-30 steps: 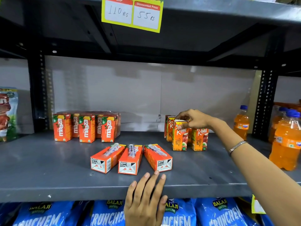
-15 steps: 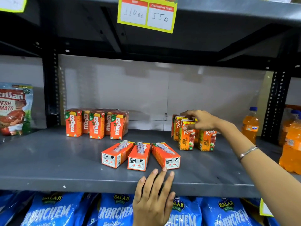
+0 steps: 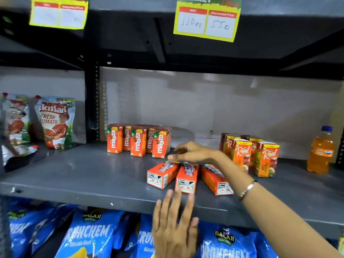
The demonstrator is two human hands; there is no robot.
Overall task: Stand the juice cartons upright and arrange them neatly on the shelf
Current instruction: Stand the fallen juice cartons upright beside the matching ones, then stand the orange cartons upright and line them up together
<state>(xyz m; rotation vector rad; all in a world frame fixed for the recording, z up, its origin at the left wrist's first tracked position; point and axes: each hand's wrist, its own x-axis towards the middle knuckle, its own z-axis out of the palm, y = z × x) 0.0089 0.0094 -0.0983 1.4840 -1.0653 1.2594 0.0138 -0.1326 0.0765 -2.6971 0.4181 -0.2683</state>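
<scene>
Three orange juice cartons lie flat side by side on the grey shelf (image 3: 74,179): the left one (image 3: 162,175), the middle one (image 3: 187,180) and the right one (image 3: 216,181), bases toward me. My right hand (image 3: 193,152) hovers over their far ends, fingers spread, holding nothing. My left hand (image 3: 175,226) rests flat on the shelf's front edge, fingers apart. Upright Maaza cartons (image 3: 138,141) stand in a group at the back left. Upright Real cartons (image 3: 250,153) stand at the back right.
Tomato sauce pouches (image 3: 55,121) stand in the bay to the left, past a black upright post (image 3: 92,103). An orange soda bottle (image 3: 320,149) stands at the far right. Blue snack bags (image 3: 91,237) fill the shelf below. Price tags (image 3: 206,21) hang overhead.
My right hand has left the upright Real cartons and moved left and down over the three lying cartons. The view has swung left. My left hand stays on the shelf edge.
</scene>
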